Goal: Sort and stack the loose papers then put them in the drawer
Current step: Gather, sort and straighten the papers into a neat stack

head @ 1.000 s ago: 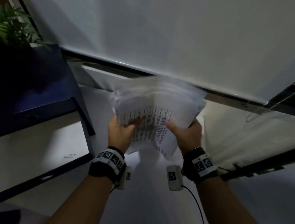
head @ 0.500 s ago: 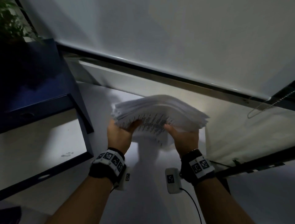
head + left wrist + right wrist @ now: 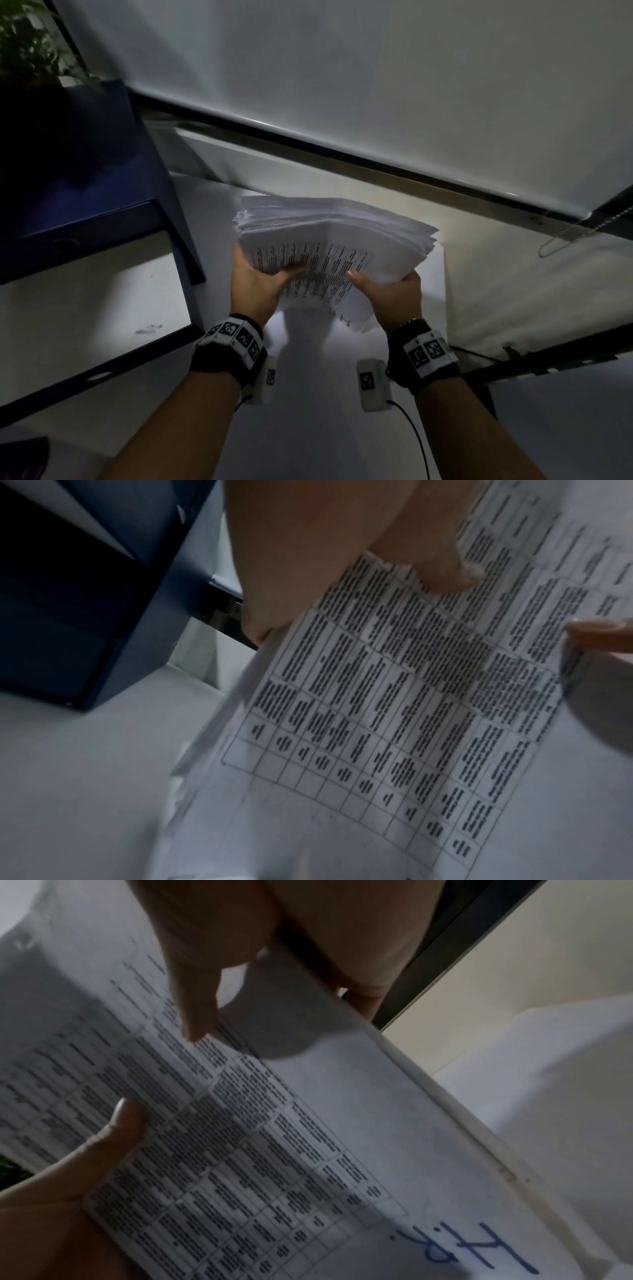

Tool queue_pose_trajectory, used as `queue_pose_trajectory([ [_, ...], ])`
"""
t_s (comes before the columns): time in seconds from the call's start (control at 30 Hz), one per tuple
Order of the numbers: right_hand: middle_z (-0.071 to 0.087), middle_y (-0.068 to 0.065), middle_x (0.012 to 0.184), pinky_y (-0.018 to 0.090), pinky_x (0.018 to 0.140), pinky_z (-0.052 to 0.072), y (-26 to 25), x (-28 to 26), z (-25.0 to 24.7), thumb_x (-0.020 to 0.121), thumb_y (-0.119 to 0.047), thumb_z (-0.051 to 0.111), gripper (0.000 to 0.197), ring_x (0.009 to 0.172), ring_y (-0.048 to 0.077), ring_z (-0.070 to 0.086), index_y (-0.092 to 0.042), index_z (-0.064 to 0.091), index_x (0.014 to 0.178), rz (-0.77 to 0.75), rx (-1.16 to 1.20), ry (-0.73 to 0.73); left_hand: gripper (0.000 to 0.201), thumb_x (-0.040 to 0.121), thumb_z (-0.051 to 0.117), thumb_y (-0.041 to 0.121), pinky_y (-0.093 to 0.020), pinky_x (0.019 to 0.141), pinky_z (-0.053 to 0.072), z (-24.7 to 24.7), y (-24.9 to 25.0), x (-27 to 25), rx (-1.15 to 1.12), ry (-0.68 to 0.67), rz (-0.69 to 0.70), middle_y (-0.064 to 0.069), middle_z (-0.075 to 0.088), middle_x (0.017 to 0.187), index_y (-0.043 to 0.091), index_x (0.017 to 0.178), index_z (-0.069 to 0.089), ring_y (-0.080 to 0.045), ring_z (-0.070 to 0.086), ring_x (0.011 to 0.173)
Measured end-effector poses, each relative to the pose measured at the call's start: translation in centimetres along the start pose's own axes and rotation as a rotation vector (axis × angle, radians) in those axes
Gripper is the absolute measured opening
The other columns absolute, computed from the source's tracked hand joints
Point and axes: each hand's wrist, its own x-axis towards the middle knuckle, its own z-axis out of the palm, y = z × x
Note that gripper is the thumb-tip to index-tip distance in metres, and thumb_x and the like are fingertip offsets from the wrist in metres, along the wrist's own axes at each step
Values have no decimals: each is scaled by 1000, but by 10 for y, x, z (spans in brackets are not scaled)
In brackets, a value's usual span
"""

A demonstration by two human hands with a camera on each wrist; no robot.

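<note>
A thick stack of white papers [image 3: 329, 236] with a printed table on its near face is held upright above the white desk [image 3: 308, 394] in the head view. My left hand [image 3: 255, 284] grips its left side, thumb on the printed sheet. My right hand [image 3: 390, 291] grips the right side the same way. The left wrist view shows the printed sheet [image 3: 394, 696] under my left thumb [image 3: 441, 569]. In the right wrist view the sheet [image 3: 274, 1137] bears blue handwriting [image 3: 466, 1250] near its lower corner. An open drawer [image 3: 85, 308] with a pale bottom lies to the left.
A dark blue cabinet [image 3: 78, 164] stands at the left above the open drawer, with a green plant [image 3: 30, 51] behind it. A white roller blind [image 3: 342, 85] with a dark bottom rail hangs at the back. A bead chain [image 3: 565, 236] hangs at the right.
The stack has dropped from a raised, blurred tilt to a lower position near the desk. Both hands keep their grip on it.
</note>
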Motion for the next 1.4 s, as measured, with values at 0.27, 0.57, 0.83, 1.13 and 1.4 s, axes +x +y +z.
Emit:
queue_pose_trajectory([
  [0.27, 75, -5, 87, 28, 73, 59, 10, 11, 2, 61, -6, 90, 37, 82, 9, 72, -20, 71, 89, 10, 80, -11, 74, 60, 89, 20, -38, 91, 57, -3, 11, 5, -32, -70, 14, -6, 69, 115, 11, 124, 53, -16, 67, 107],
  [0.57, 66, -3, 104, 11, 66, 53, 58, 0, -4, 76, -10, 80, 48, 93, 17, 65, -14, 58, 119, 161, -99, -100, 39, 65, 86, 3, -30, 80, 60, -9, 11, 10, 31, -140, -27, 5, 76, 93, 26, 91, 68, -8, 73, 88],
  [0.83, 59, 1, 109, 21, 81, 43, 77, -4, -5, 93, -12, 61, 38, 102, 18, 58, -7, 53, 129, 180, -277, -138, 25, 73, 83, 10, -23, 71, 60, 1, 9, 13, 107, -86, 1, 12, 75, 83, 23, 91, 71, -2, 72, 79],
  [1.13, 68, 3, 93, 30, 80, 52, 115, -6, -34, 94, -25, 53, 19, 89, 24, 64, -12, 67, 93, 389, -617, -122, 66, 71, 83, 43, -26, 51, 47, -1, -43, 30, 428, 144, -403, -6, 58, 67, -6, 110, 61, -15, 52, 56],
  [1.4, 74, 2, 103, 12, 73, 38, 114, -14, -44, 90, -24, 63, 20, 94, 16, 66, -13, 75, 100, 365, -905, -284, 82, 70, 79, 54, -30, 58, 49, -15, -83, 23, 491, 197, -677, -14, 67, 89, -6, 119, 53, -25, 63, 73],
])
